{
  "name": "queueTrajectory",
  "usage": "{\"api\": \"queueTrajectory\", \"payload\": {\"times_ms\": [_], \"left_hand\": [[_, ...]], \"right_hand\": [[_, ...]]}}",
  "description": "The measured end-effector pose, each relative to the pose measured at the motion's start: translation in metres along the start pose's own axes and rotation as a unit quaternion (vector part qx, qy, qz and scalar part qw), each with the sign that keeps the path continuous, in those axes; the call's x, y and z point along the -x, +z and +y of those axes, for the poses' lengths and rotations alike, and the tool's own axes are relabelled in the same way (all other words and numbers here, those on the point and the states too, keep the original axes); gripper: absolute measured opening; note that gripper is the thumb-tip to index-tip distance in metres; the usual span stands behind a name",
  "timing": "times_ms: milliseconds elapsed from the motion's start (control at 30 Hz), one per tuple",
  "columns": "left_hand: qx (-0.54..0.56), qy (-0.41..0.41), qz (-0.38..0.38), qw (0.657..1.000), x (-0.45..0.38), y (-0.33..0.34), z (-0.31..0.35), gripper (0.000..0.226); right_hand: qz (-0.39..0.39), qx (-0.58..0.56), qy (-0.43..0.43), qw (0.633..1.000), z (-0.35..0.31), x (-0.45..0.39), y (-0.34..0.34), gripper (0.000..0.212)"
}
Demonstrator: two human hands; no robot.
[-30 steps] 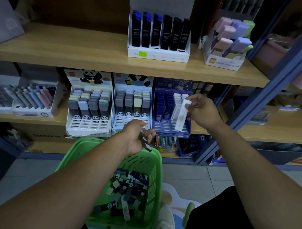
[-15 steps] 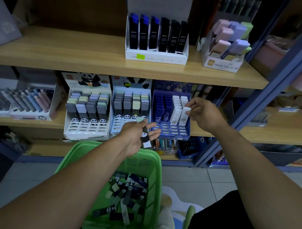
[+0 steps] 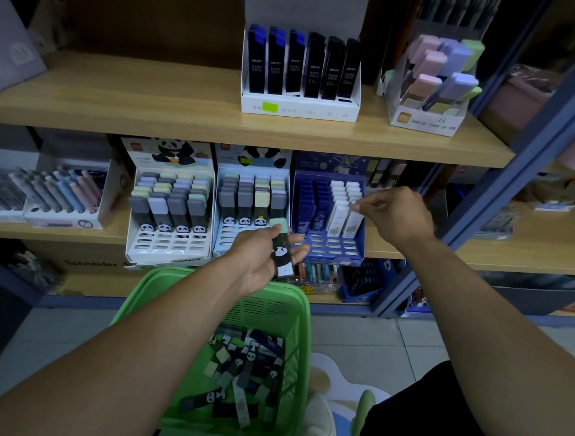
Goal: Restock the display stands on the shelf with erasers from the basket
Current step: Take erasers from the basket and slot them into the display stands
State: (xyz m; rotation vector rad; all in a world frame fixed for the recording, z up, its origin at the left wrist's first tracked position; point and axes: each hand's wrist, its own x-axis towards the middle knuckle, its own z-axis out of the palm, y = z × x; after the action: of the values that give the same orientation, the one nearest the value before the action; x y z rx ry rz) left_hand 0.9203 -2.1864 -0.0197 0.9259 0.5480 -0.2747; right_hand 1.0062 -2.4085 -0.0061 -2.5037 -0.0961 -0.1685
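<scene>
My left hand (image 3: 262, 256) holds a panda eraser (image 3: 280, 247) across loosely curled fingers, long axis pointing up toward the shelf, mint tip leading. It sits just below the middle display stand (image 3: 252, 200) (the nearer target, directly ahead). My right hand (image 3: 398, 215) pinches the top of a white eraser (image 3: 353, 220) in the blue display stand (image 3: 328, 216). More stock lies in the basket (image 3: 295, 316).

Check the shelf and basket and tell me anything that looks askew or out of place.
Nothing looks damaged or spilled. The leftmost panda stand sits slightly crooked, its front edge overhanging the shelf. Erasers in the green basket lie jumbled, as expected. The left hand holds a panda eraser.
</scene>
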Motion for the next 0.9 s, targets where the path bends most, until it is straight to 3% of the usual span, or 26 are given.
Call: {"api": "queueTrajectory", "payload": {"times_ms": [133,433,600,667,800,900], "left_hand": [[-0.010,0.012,-0.018,1.000,0.002,0.001,-0.001,0.018],[-0.033,0.014,-0.035,0.999,-0.001,-0.002,-0.002,0.010],[-0.045,0.045,-0.015,0.998,-0.003,-0.007,-0.001,0.014],[-0.054,0.061,-0.009,0.997,-0.003,-0.009,0.001,0.016],[-0.068,0.090,-0.015,0.993,-0.001,-0.021,0.008,0.021],[-0.084,0.116,-0.006,0.990,0.001,-0.034,0.014,0.022]], "right_hand": [[0.049,0.000,0.028,0.998,-0.001,-0.003,0.003,0.014],[0.013,0.039,0.048,0.998,0.004,-0.010,0.012,0.010],[0.066,0.036,-0.012,0.997,-0.008,-0.003,0.012,0.020],[0.024,-0.072,-0.049,0.996,-0.025,0.005,0.014,0.018],[-0.177,-0.242,-0.039,0.953,-0.067,0.028,0.035,0.023],[-0.218,-0.287,-0.047,0.932,-0.087,0.029,0.053,0.022]]}}
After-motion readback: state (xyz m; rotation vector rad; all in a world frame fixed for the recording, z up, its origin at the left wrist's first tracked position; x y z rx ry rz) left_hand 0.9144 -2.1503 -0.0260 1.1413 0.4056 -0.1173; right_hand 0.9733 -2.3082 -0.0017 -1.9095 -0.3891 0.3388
